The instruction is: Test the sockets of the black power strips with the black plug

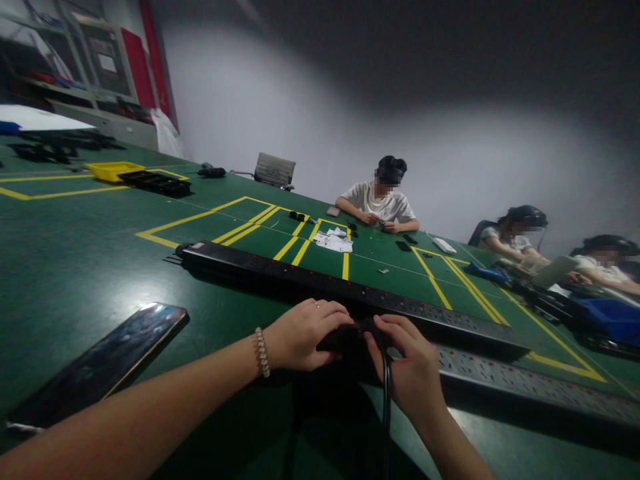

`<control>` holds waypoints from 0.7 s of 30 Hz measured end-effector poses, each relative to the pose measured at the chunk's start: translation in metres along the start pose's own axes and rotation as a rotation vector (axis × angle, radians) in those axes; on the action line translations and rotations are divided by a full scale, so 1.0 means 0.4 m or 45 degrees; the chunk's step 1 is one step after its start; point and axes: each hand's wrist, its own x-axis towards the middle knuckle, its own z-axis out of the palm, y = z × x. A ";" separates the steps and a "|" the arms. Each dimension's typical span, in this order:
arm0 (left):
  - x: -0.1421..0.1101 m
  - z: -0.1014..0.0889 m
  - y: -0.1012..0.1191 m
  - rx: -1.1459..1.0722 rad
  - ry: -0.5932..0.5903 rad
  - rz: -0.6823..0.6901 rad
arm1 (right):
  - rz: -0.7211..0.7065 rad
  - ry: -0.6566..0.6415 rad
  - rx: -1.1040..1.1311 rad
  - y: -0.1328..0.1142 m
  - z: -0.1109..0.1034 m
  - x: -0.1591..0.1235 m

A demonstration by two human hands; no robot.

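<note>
My left hand, with a beaded bracelet on its wrist, is closed around one end of a dark black piece. My right hand pinches a black cable's plug end right beside it, and the two black parts meet between my fingers. Whether they are joined I cannot tell. From my right hand the black cable hangs down toward me. Just beyond my hands lies a long black power strip with rows of sockets and red dots. A second long perforated strip runs off to the right.
On the green table with yellow tape lines, a phone lies at left. Farther off are a yellow tray, a black tray, white papers and a blue bin. Several people sit across the table.
</note>
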 end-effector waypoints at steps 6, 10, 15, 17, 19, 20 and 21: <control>0.000 0.000 -0.002 0.005 0.022 0.027 | 0.071 -0.033 0.099 0.021 0.010 -0.014; 0.002 0.000 -0.002 0.003 0.032 0.024 | 0.076 -0.018 0.099 0.021 0.014 -0.011; 0.004 0.002 -0.002 -0.008 0.042 0.020 | -0.016 -0.037 0.041 0.012 0.013 0.000; 0.004 0.001 -0.001 -0.011 0.044 0.019 | -0.059 -0.059 0.013 0.004 0.013 0.003; 0.005 0.000 0.000 -0.014 0.051 0.025 | -0.092 -0.084 -0.016 -0.005 0.014 0.007; 0.005 0.000 0.000 -0.015 0.053 0.029 | -0.104 -0.097 -0.027 -0.009 0.015 0.008; 0.005 0.000 0.000 -0.016 0.055 0.032 | -0.111 -0.109 -0.032 -0.011 0.017 0.009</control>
